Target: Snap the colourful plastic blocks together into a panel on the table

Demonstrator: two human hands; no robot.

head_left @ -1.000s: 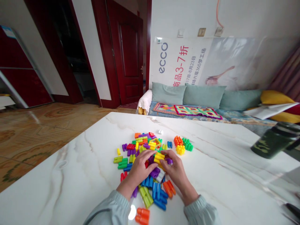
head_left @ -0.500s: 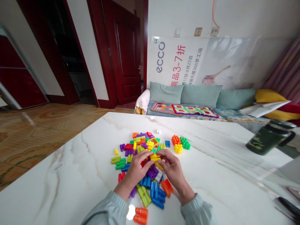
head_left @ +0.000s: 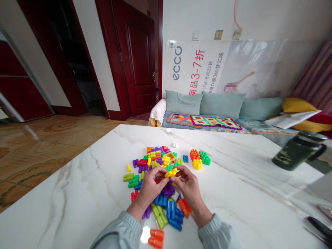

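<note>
Between my two hands, above the heap, are yellow bullet-shaped plastic building blocks [head_left: 171,172]. My left hand [head_left: 153,182] pinches them from the left, thumb and fingers closed. From the right, my right hand [head_left: 188,182] grips them with bent fingers, which hide part of them. Purple blocks [head_left: 169,190] lie just below my fingertips. Nearer to me are blue blocks [head_left: 171,210], a lime block [head_left: 159,216] and an orange block [head_left: 156,238]. Beyond my hands spreads a mixed heap of coloured blocks [head_left: 157,154].
Right of the heap stand orange [head_left: 194,154], green [head_left: 205,158] and yellow [head_left: 197,164] clusters of blocks. A small white piece [head_left: 175,145] lies behind the heap. A dark green mug [head_left: 298,151] stands on the white marbled table [head_left: 85,180], at the right. Behind the table is a sofa with cushions [head_left: 223,105].
The yellow blocks have turned in my fingers, so that their rounded knobs now show. Both hands have shifted only slightly. The other blocks lie as before.
</note>
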